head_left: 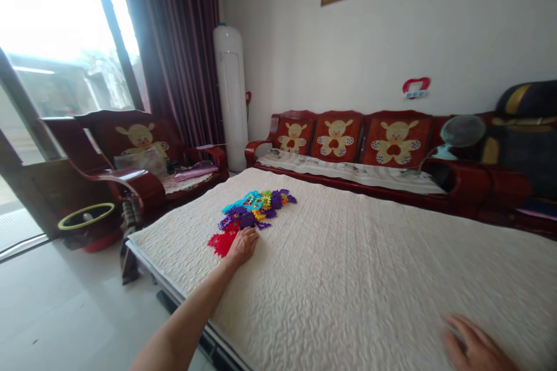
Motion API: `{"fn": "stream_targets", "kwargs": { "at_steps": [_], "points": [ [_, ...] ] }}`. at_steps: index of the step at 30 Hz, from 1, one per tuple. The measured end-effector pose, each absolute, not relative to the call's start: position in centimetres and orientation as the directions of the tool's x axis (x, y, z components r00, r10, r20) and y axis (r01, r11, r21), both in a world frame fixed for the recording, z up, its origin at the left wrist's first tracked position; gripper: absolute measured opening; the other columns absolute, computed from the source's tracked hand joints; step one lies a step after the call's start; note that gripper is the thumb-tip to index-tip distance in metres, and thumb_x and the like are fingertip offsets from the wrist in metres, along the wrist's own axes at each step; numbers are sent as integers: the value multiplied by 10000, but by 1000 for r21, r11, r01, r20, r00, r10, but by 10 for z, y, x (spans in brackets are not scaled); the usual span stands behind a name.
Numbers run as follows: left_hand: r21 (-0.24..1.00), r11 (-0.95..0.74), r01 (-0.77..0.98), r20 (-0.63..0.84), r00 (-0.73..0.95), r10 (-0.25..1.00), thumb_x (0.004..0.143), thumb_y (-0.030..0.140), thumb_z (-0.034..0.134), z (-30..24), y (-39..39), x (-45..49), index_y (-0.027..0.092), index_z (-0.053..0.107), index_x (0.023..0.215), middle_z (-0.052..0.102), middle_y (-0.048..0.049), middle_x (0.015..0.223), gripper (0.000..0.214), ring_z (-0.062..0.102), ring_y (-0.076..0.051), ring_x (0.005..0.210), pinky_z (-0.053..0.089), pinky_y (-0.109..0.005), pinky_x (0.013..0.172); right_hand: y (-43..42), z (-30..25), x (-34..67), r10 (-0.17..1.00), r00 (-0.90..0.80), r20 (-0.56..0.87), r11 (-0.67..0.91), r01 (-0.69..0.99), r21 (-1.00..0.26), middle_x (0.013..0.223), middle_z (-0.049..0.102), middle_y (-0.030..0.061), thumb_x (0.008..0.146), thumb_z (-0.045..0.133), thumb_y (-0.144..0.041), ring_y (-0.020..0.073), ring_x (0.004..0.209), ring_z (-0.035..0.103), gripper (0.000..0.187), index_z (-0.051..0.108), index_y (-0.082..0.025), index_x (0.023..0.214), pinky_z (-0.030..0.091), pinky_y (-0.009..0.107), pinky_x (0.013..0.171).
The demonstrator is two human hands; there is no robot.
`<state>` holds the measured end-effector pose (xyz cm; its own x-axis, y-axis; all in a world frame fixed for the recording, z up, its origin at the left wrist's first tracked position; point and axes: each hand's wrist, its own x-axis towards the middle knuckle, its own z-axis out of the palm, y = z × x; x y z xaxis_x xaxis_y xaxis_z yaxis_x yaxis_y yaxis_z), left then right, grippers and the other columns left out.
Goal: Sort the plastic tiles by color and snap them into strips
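A heap of colourful flat pieces with toothed edges (250, 207) lies on the quilted cream cover (348, 278); it has blue, purple, yellow and green parts. Red toothed pieces (221, 242) spread at its near left side. My left hand (243, 245) rests at the near edge of the heap, against the red and purple pieces. Its fingers are bent and held together, and whatever may be under them is hidden. Low at the right, my right hand (474, 345) hovers over or touches the cover, slightly blurred, fingers apart and holding nothing visible.
Behind the covered table stands a long wooden sofa (470, 185) with bear-patterned cushions. A wooden armchair (143, 185) at the left carries a pink folded item (195, 171). On the floor beside it is a dark tub with a yellow rim (65, 225). A small fan (463, 130) stands at the right.
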<state>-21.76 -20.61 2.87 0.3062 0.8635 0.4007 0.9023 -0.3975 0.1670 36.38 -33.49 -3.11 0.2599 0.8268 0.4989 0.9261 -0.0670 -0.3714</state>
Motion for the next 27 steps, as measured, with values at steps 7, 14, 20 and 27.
{"fn": "stream_targets", "kwargs": {
  "at_steps": [7, 14, 20, 27],
  "points": [
    [238, -279, 930, 390, 171, 905, 788, 43, 402, 14, -187, -207, 175, 701, 892, 672, -86, 949, 343, 593, -207, 974, 453, -330, 883, -349, -9, 331, 827, 215, 519, -80, 960, -269, 1061, 689, 139, 770, 382, -360, 271, 1003, 633, 383, 676, -164, 917, 470, 384, 894],
    [261, -272, 926, 407, 150, 901, 730, 8, 385, 9, -182, -211, 155, 710, 970, 680, -92, 1023, 430, 595, -205, 1013, 452, -319, 927, -316, 16, 345, 865, 442, 236, -346, 867, -358, 921, 706, 124, 799, 390, -383, 263, 830, 662, 408, 668, -152, 988, 484, 348, 717],
    [265, -274, 924, 399, 154, 904, 725, 14, 389, 9, -181, -211, 173, 716, 987, 685, -89, 1023, 448, 593, -212, 1019, 449, -334, 935, -263, 21, 281, 894, 354, 276, -202, 866, -457, 1065, 688, 134, 793, 443, -328, 232, 956, 650, 415, 627, -124, 1104, 480, 312, 816],
    [244, -258, 935, 410, 142, 901, 757, 53, 392, 6, -181, -211, 175, 713, 981, 675, -96, 1058, 410, 586, -223, 1021, 436, -344, 947, -267, 2, 265, 870, 89, 485, 1, 983, -182, 1103, 657, 135, 853, 429, -267, 244, 1019, 597, 306, 656, -137, 1014, 441, 367, 900]
  ]
}}
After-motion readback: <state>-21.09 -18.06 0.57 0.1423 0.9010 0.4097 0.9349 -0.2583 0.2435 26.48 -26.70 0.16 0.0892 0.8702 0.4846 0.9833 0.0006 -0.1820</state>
